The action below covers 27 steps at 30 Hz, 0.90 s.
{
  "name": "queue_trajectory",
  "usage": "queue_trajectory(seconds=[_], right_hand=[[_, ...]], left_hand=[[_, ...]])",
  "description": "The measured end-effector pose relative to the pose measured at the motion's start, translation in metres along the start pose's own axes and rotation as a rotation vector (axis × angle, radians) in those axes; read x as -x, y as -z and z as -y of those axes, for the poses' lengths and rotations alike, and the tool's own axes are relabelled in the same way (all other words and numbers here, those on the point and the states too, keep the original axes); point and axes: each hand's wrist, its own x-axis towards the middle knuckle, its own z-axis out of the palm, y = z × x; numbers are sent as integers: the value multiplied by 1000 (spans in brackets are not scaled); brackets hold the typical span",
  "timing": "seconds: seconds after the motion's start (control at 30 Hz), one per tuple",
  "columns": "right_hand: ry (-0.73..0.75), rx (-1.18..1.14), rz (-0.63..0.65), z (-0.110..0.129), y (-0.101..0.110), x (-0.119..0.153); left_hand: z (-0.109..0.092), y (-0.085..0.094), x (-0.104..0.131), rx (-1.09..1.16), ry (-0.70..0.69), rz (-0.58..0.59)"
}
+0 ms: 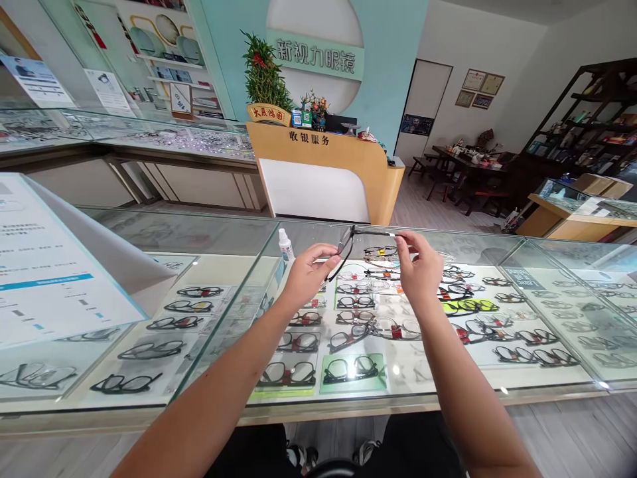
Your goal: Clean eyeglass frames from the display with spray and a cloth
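A pair of black-framed eyeglasses (352, 240) is held up above the glass display case (233, 318). My left hand (314, 269) pinches the frame at the lens side, fingers closed on it. At the other end, my right hand (419, 265) grips the tip of an outstretched temple arm between thumb and fingers. Just left of the eyeglasses stands a small white spray bottle (285, 245). Under the glass top, several rows of spectacle frames (355, 368) lie on white shelving, some on green cards.
A white printed sign (54, 265) stands on the case at the left. Across the aisle is a wooden cashier counter (323, 149) with a potted plant (266, 76). Another glass case (587, 206) with cardboard boxes is at the right, near a dark table (470, 157).
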Motion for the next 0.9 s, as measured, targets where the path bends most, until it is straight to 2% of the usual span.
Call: queue_trajectory(seconds=[0.1,0.23,0.3,0.43,0.7,0.9], right_hand=[[-6,-79,8,10,-8,12],[-60,-188,282,25,-22,32],[-99,-231,348,29,-27,37],[-172,-265,316,28,-30,37],[-252,-321,292,18,-36,32],[-277,-355,291,13,-35,27]], left_hand=[[0,-4,3,80,35,-31],[-3,-13,9,101,47,-13],[-6,-18,13,95,37,27],[-11,-26,19,78,18,65],[-4,-27,19,118,62,-2],[-3,-26,17,207,179,-60]])
